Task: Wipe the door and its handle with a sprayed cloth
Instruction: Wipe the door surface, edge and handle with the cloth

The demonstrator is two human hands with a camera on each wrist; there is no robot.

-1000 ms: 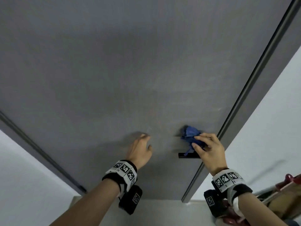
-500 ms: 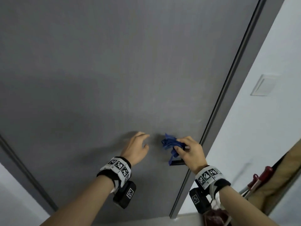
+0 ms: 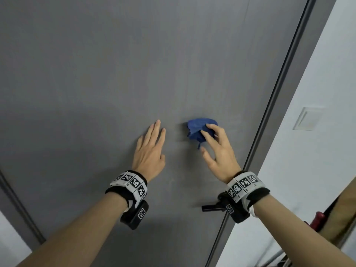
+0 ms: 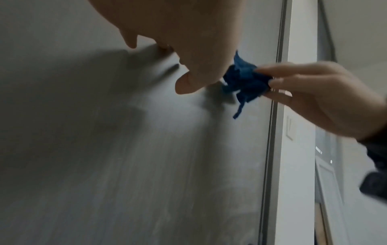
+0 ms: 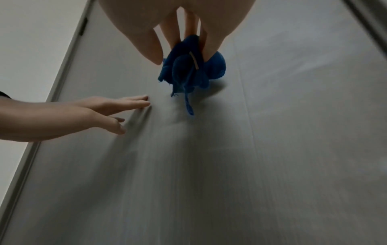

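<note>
The big flat grey door [image 3: 134,64] fills most of the view. The left hand [image 3: 149,153] lies flat on it with straight fingers, holding nothing, arm reaching up. Just beside it, the right hand [image 3: 219,153] pushes a crumpled blue cloth [image 3: 198,130] onto the door, fingertips bent over the bundle and gripping it, a loose strip hanging down. The short black bar handle [image 3: 211,208] sticks out lower down, under the right wrist, near the door's edge.
</note>
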